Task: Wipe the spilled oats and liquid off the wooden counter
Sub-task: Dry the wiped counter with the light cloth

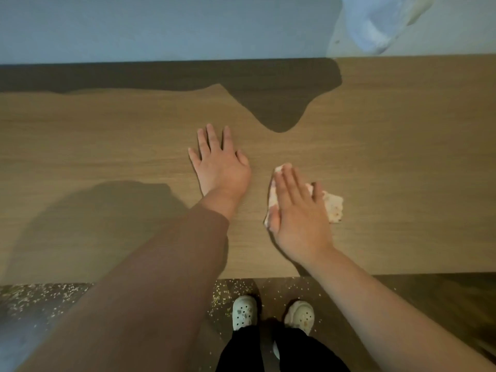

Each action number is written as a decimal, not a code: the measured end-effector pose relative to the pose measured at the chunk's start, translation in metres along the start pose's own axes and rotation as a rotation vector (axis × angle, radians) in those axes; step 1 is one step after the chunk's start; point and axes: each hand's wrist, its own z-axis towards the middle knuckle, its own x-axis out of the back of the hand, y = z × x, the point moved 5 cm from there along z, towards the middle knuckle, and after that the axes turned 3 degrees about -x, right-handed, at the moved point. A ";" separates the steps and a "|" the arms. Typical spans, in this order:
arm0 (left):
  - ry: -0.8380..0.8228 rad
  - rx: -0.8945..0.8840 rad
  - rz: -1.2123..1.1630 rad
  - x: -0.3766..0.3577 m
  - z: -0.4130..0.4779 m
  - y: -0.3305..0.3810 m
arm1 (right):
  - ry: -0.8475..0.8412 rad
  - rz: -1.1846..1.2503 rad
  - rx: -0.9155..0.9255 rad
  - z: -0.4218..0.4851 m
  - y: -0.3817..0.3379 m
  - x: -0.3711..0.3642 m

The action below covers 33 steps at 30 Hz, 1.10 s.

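Note:
The wooden counter (107, 135) runs across the view. My left hand (220, 165) lies flat on it, palm down, fingers spread, holding nothing. To its right, my right hand (298, 210) presses flat on a crumpled, speckled paper towel (334, 205) lying on the counter; the towel sticks out on both sides of my fingers. No oats or liquid show on the wood around the hands. Spilled oats (225, 294) lie scattered on the dark floor below the counter's front edge.
A pale wall (161, 25) backs the counter, with a white plastic bag (375, 20) hanging at the upper right. My feet in white clogs (243, 312) stand among the oats. More oats (40, 296) cover the floor at the left.

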 end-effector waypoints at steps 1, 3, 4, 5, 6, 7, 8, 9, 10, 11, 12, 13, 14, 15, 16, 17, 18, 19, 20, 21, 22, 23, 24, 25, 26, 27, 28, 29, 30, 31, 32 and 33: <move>-0.001 -0.001 0.015 0.000 0.000 0.000 | -0.031 -0.013 0.189 -0.021 -0.014 -0.005; -0.017 -0.007 0.055 0.001 0.000 0.001 | -0.098 -0.032 0.447 -0.043 -0.003 -0.003; -0.035 -0.005 0.076 0.000 0.002 0.003 | -0.114 -0.049 0.483 -0.044 0.017 0.000; -0.048 0.001 0.102 0.000 0.002 0.005 | -0.128 -0.064 0.444 -0.040 0.043 0.004; -0.055 0.007 0.132 0.002 0.005 0.006 | -0.138 -0.067 0.326 -0.029 0.070 0.008; -0.058 0.016 0.157 0.003 0.005 0.008 | -0.117 -0.054 0.149 -0.017 0.100 0.015; -0.059 0.024 0.172 0.004 0.004 0.012 | -0.068 -0.027 -0.044 -0.005 0.128 0.021; -0.052 0.029 0.175 0.004 0.001 0.017 | -0.027 0.005 -0.231 0.003 0.149 0.027; -0.041 0.033 0.166 0.003 -0.004 0.025 | 0.003 0.020 -0.363 0.005 0.158 0.029; -0.035 0.037 0.142 0.000 -0.011 0.037 | 0.016 0.017 -0.408 0.003 0.156 0.029; -0.037 0.034 0.113 -0.004 -0.019 0.052 | 0.009 0.003 -0.357 -0.004 0.149 0.024; -0.040 0.015 0.091 -0.008 -0.027 0.069 | -0.015 -0.007 -0.223 -0.017 0.137 0.020; -0.038 -0.022 0.083 -0.013 -0.035 0.088 | -0.052 -0.017 -0.032 -0.035 0.126 0.017; -0.029 -0.064 0.080 -0.016 -0.041 0.107 | -0.098 -0.025 0.174 -0.054 0.123 0.015; -0.019 -0.100 0.075 -0.020 -0.045 0.126 | -0.138 -0.031 0.356 -0.069 0.132 0.017; -0.011 -0.120 0.069 -0.023 -0.048 0.142 | -0.160 -0.033 0.470 -0.073 0.152 0.022; -0.008 -0.126 0.062 -0.027 -0.050 0.157 | -0.153 -0.037 0.479 -0.068 0.181 0.025; -0.008 -0.127 0.054 -0.030 -0.052 0.171 | -0.130 -0.035 0.376 -0.056 0.214 0.029; -0.010 -0.129 0.044 -0.033 -0.053 0.186 | -0.089 -0.013 0.181 -0.042 0.251 0.036; -0.012 -0.134 0.033 -0.037 -0.054 0.201 | -0.032 0.019 -0.057 -0.028 0.288 0.045; -0.016 -0.142 0.024 -0.040 -0.055 0.215 | 0.012 0.046 -0.285 -0.019 0.320 0.051; -0.020 -0.143 0.015 -0.043 -0.055 0.228 | 0.033 0.053 -0.460 -0.013 0.337 0.055; -0.024 -0.138 0.010 -0.046 -0.055 0.237 | 0.038 0.048 -0.537 -0.012 0.338 0.056; -0.024 -0.129 0.015 -0.049 -0.055 0.244 | 0.036 0.023 -0.502 -0.014 0.330 0.054; -0.020 -0.121 0.025 -0.052 -0.056 0.247 | 0.023 -0.001 -0.363 -0.019 0.314 0.050; -0.010 -0.115 0.033 -0.054 -0.056 0.248 | -0.011 -0.016 -0.159 -0.029 0.294 0.047; 0.000 -0.110 0.035 -0.055 -0.056 0.247 | -0.071 -0.022 0.044 -0.040 0.280 0.044; 0.004 -0.108 0.030 -0.055 -0.057 0.247 | -0.132 -0.037 0.204 -0.046 0.278 0.042; 0.001 -0.107 0.024 -0.055 -0.057 0.247 | -0.176 -0.041 0.288 -0.042 0.288 0.044; -0.003 -0.105 0.024 -0.054 -0.057 0.247 | -0.175 -0.044 0.281 -0.030 0.304 0.047; -0.004 -0.101 0.028 -0.054 -0.057 0.247 | -0.129 -0.035 0.197 -0.013 0.322 0.050; -0.006 -0.096 0.031 -0.053 -0.057 0.247 | -0.069 -0.006 0.066 0.007 0.338 0.055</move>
